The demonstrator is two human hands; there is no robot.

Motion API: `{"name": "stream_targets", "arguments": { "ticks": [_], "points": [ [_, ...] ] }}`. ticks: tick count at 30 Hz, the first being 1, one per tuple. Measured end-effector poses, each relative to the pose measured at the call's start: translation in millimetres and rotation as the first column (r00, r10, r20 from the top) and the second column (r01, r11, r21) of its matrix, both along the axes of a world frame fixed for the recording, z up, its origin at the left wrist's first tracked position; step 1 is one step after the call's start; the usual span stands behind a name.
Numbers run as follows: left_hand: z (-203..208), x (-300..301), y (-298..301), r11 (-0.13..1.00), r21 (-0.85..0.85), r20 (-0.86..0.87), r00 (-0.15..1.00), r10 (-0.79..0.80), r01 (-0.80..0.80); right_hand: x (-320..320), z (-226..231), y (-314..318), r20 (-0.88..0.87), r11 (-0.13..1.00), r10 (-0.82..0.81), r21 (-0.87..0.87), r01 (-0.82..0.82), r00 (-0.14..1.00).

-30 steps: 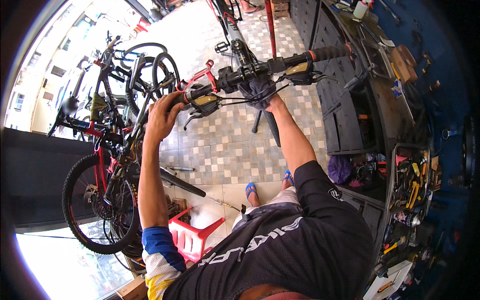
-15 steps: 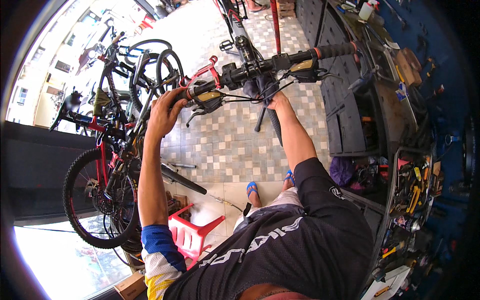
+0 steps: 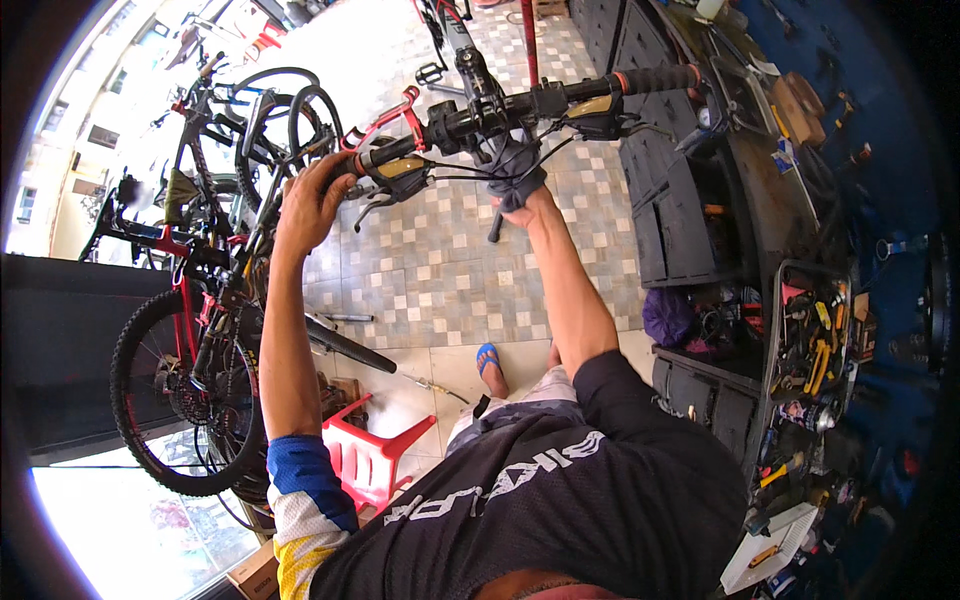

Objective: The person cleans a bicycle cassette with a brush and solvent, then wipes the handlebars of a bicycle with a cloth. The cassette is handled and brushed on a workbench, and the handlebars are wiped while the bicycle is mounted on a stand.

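A bicycle's dark handlebar (image 3: 500, 113) stretches across in front of me, with brake levers and cables. My left hand (image 3: 312, 205) is closed around the bar's left grip (image 3: 345, 165), behind the tan-topped brake lever (image 3: 397, 168). A dark grey cloth (image 3: 520, 163) is bunched in my right hand (image 3: 522, 208), just below the stem (image 3: 480, 85) and behind the looping cables. My right fingers are partly covered by the cloth. On the bar's left half sits a red bracket-like piece (image 3: 405, 122). The right grip (image 3: 660, 78) is untouched.
Several bicycles stand at the left, one with a knobby tyre (image 3: 125, 395). A red plastic stool (image 3: 375, 450) is near my left side. Dark cabinets (image 3: 680, 225) and a tool tray (image 3: 815, 330) line the right. A red pole (image 3: 529, 45) stands beyond the handlebar.
The handlebar and surroundings have shifted left and slightly up in view. My right hand with the cloth has moved a little lower relative to the stem. My left hand keeps its grip.
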State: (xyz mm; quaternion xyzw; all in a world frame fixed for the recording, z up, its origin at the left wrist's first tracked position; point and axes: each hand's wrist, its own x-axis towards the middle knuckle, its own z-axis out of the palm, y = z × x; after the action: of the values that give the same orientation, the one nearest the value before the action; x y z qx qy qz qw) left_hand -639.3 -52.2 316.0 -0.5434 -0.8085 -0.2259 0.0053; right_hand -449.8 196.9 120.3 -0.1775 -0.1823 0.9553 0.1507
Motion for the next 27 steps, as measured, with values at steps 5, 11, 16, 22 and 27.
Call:
{"name": "stream_targets", "arguments": {
  "ticks": [5, 11, 16, 22, 27],
  "points": [
    [3.1, -5.5, -3.6, 1.000, 0.016, -0.002, 1.000, 0.008, -0.008, 53.8, 7.8, -50.2, -0.247, 0.999, -0.033, -0.023, 0.028, 0.968],
    [4.8, -3.8, -9.0, 0.999, 0.017, 0.008, 1.000, 0.027, -0.027, 84.6, -32.8, -45.9, 0.123, 0.716, -0.362, 0.671, 0.192, 0.924],
    [9.2, -4.7, 10.1, 0.999, 0.023, 0.048, 0.998, -0.038, 0.037, 14.5, -45.0, 64.7, -0.189, -0.365, -0.668, 0.926, -0.095, 0.720],
    [12.4, -2.9, 1.5, 1.000, 0.021, 0.035, 0.999, 0.003, -0.004, -67.8, 0.8, 87.4, -0.233, -0.367, -0.622, 0.930, -0.015, 0.747],
    [10.1, -2.0, -5.9, 1.000, -0.015, 0.097, 0.995, 0.018, -0.017, -82.4, 17.5, 114.5, -0.342, -0.611, -0.596, 0.780, -0.134, 0.726]
  ]
}}
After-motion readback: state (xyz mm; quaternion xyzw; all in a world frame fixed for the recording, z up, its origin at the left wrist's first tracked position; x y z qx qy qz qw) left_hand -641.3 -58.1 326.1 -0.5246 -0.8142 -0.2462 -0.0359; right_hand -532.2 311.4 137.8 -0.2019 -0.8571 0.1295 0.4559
